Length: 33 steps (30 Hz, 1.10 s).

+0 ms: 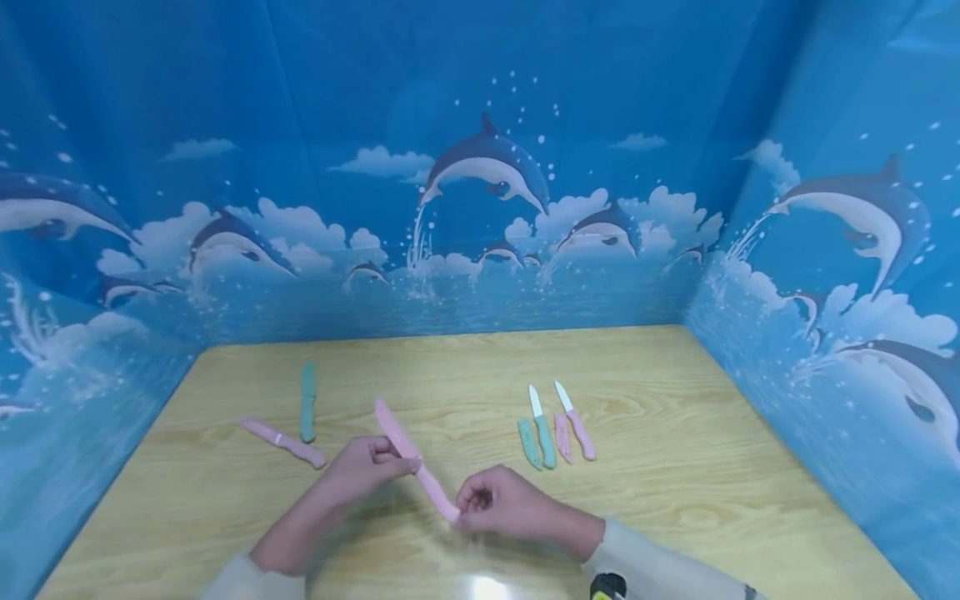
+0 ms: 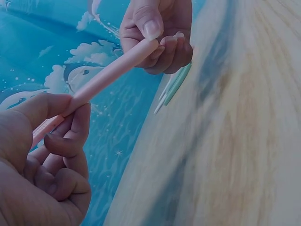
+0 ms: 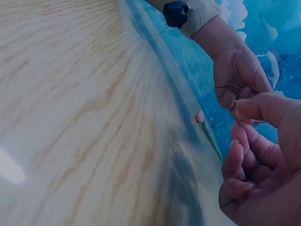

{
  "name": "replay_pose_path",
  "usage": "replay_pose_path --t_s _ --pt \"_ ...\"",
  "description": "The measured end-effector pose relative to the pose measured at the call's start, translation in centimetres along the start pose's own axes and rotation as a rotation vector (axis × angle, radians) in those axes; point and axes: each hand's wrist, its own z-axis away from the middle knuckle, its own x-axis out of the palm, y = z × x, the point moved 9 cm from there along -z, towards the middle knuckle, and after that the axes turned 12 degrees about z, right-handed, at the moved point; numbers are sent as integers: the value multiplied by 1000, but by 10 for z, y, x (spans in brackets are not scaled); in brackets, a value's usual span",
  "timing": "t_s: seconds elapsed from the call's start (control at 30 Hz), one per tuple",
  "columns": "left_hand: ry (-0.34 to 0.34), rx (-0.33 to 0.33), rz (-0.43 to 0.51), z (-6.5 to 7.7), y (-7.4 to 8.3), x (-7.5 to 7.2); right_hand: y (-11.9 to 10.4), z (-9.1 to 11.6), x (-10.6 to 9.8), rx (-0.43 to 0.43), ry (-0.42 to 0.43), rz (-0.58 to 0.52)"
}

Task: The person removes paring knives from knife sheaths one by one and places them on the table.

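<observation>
A pink knife (image 1: 437,493) slants over the table between both hands, its blade end covered by a speckled pink sheath (image 1: 395,427). My left hand (image 1: 367,467) pinches it between thumb and fingers where sheath and handle meet. At the butt of the handle, my right hand (image 1: 510,504) pinches the tip with thumb and curled fingers. The left wrist view shows the smooth handle (image 2: 110,75) running from one hand to the other. In the right wrist view the right hand (image 3: 268,160) hides most of the knife.
On the left lie a green knife (image 1: 308,404) and another pink knife (image 1: 288,443). To the right are a green-handled knife (image 1: 545,442) and a pink-handled knife (image 1: 581,433) with white blades, beside a green sheath (image 1: 528,443) and a pink sheath (image 1: 562,437). Dolphin-print curtains (image 1: 360,75) surround the wooden table (image 1: 675,500).
</observation>
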Motion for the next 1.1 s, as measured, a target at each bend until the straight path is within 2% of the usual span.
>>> replay_pose_path --t_s 0.27,0.6,0.8,1.1 --pt "36 18 10 -2 -2 4 6 1 2 18 -4 -9" --pt "111 -37 34 -4 -6 4 7 2 -9 45 33 -11" --pt "147 -39 42 -2 -3 1 7 2 -10 51 27 -4" --pt "194 -41 31 -1 2 -9 20 5 -15 76 51 -6"
